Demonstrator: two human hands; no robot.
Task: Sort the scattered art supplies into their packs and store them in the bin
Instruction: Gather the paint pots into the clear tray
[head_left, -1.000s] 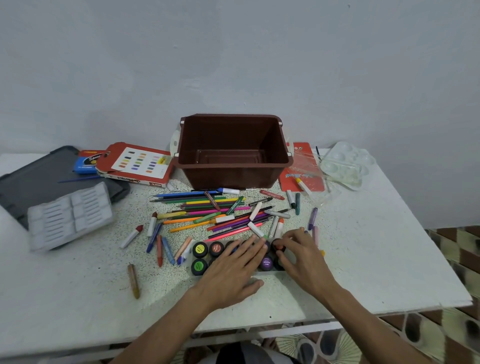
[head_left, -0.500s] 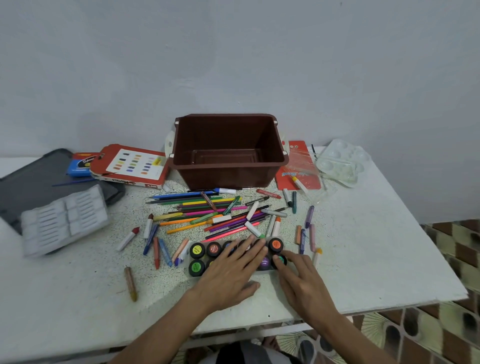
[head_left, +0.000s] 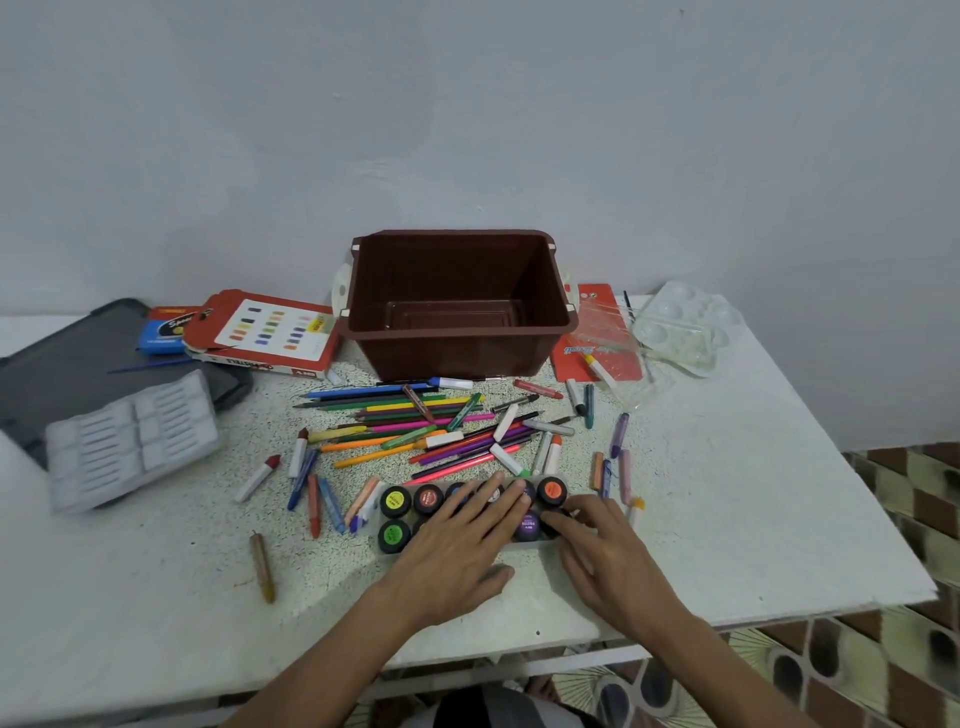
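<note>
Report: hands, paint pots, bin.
Left hand flat on the black round paint pots in their clear tray. Right hand at the tray's right end, hold unclear. Brown plastic bin empty. Loose coloured pencils lie between.

A modest domestic room used as a craft corner is suggested: a white tabletop (head_left: 743, 499) is set against a bare, pale painted wall (head_left: 467, 119), patterned brown-and-cream floor tiles (head_left: 914, 499) are seen at the right, and coloured pencils (head_left: 374, 393) and paint pots (head_left: 396, 500) are scattered about.
</note>
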